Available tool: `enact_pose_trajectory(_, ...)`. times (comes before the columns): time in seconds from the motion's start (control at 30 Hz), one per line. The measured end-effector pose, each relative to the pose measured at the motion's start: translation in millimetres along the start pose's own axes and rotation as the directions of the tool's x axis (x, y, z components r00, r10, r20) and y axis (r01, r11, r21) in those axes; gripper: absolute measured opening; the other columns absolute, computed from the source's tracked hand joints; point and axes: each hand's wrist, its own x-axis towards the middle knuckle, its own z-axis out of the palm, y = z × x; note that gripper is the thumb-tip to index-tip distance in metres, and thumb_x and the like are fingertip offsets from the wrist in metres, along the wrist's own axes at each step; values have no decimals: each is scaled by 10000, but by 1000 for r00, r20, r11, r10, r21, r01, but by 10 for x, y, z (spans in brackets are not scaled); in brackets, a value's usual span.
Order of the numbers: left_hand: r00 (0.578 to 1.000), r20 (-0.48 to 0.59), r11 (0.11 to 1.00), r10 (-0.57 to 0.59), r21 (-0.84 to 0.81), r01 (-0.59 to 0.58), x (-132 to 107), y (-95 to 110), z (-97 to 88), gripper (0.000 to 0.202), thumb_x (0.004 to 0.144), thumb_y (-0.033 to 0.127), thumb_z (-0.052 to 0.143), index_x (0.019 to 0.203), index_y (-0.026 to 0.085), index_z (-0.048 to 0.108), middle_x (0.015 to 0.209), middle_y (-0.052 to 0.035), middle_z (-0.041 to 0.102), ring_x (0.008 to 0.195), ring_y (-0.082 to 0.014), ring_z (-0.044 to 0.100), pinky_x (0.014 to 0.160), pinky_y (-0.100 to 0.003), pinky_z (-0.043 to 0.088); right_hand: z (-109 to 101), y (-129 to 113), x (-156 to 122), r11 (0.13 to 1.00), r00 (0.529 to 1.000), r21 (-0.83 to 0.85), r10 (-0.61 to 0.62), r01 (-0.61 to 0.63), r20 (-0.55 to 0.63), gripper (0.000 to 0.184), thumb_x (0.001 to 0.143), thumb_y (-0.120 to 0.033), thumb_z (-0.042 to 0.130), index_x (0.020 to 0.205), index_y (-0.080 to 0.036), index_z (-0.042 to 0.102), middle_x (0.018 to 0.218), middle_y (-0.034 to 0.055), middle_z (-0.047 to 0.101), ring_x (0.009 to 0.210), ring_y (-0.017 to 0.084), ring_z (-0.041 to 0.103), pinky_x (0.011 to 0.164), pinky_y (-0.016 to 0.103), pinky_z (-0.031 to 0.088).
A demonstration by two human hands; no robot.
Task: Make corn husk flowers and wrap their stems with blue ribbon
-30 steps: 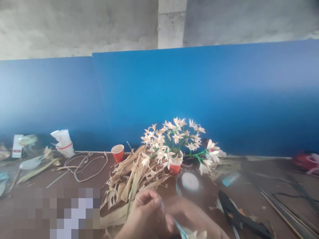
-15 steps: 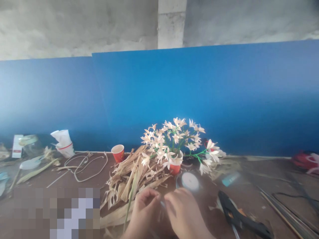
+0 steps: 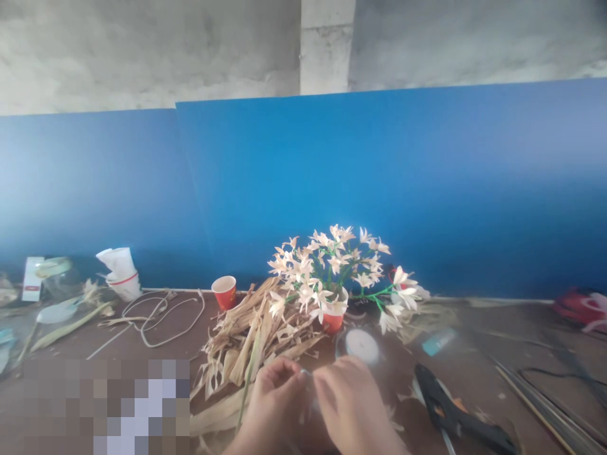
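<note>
My left hand point(image 3: 275, 395) and my right hand point(image 3: 349, 398) meet low in the middle of the view, both closed in a pinch with fingertips almost touching. Between them shows a small pale bit point(image 3: 306, 373), too small and blurred to name. Just beyond my left hand lies a heap of dried husks point(image 3: 246, 335). A white round spool point(image 3: 361, 345) lies behind my right hand. Farther back, cream-coloured flowers point(image 3: 336, 262) on green stems stand in a red and white paper cup point(image 3: 333, 322).
A black glue gun point(image 3: 450, 404) lies right of my hands, with thin sticks point(image 3: 545, 404) beyond it. An orange-red paper cup point(image 3: 224, 292), a white cable point(image 3: 164, 319) and stacked white cups point(image 3: 122, 278) stand or lie left. A blue panel point(image 3: 332, 177) closes off the back.
My fingertips have shifted slightly, with my right hand turned a little over. The pale bit shows higher between them. Things on the table have stayed put.
</note>
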Motion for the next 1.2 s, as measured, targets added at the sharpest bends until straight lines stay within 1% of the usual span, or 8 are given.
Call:
enact_pose_trajectory(0.13,1000,-17,1000,5,-6,-5,-3,62,-9,331,559,368,818,610,147,577,411,1,603,331,-86,477,393,-200,363,-49,-15,44,907,919,235,281,-348,277,217,816,-202,465,629,-186,573,589,19,604,601,158,532,598,269,364)
enact_pose_trajectory(0.27,1000,9,999,-17,-47,17,-12,72,-21,306,556,329,831,605,135,600,432,-21,630,370,-99,522,419,-195,373,-152,-30,161,389,572,430,417,-815,706,186,758,-264,548,603,-164,569,542,-2,601,512,112,519,522,222,367)
enact_pose_trajectory(0.37,996,53,994,-66,-88,70,-46,103,-5,281,575,311,822,611,136,606,463,-34,649,390,-110,545,427,-198,373,-217,-19,235,171,494,464,262,-869,829,186,709,-252,593,550,-161,555,537,-7,595,531,102,533,581,223,403)
enact_pose_trajectory(0.47,994,93,994,-63,-87,71,-76,141,16,282,596,317,807,600,143,585,452,-26,635,383,-99,524,420,-189,355,-225,-1,248,141,500,482,154,-865,852,169,678,-222,583,524,-160,550,541,-5,591,575,117,560,627,236,425)
enact_pose_trajectory(0.57,999,31,999,-38,-12,38,-68,132,25,326,568,355,816,585,146,567,389,-4,587,340,-88,482,390,-182,331,-166,5,190,322,518,428,285,-844,806,138,731,-225,534,617,-162,578,581,4,618,576,133,575,586,240,420)
enact_pose_trajectory(0.67,999,-50,1000,-13,11,13,-34,62,25,371,540,413,814,587,163,545,343,25,538,287,-79,417,350,-184,304,-58,6,83,697,717,314,409,-644,564,77,757,-214,544,705,-183,591,655,19,645,643,167,592,620,267,421)
enact_pose_trajectory(0.8,993,-111,999,50,23,-48,-2,-38,22,377,555,442,799,603,168,544,361,31,539,305,-76,420,355,-179,299,70,14,-29,982,977,91,154,-169,148,169,778,-107,471,664,-200,554,598,4,582,617,170,558,759,342,407)
enact_pose_trajectory(1.2,974,-197,977,108,200,-68,-103,140,111,318,517,375,812,551,148,592,408,2,580,381,-95,461,407,-198,323,41,-23,20,999,1000,-39,-31,31,-2,255,763,-51,406,567,-206,451,511,-15,505,525,149,467,650,280,315)
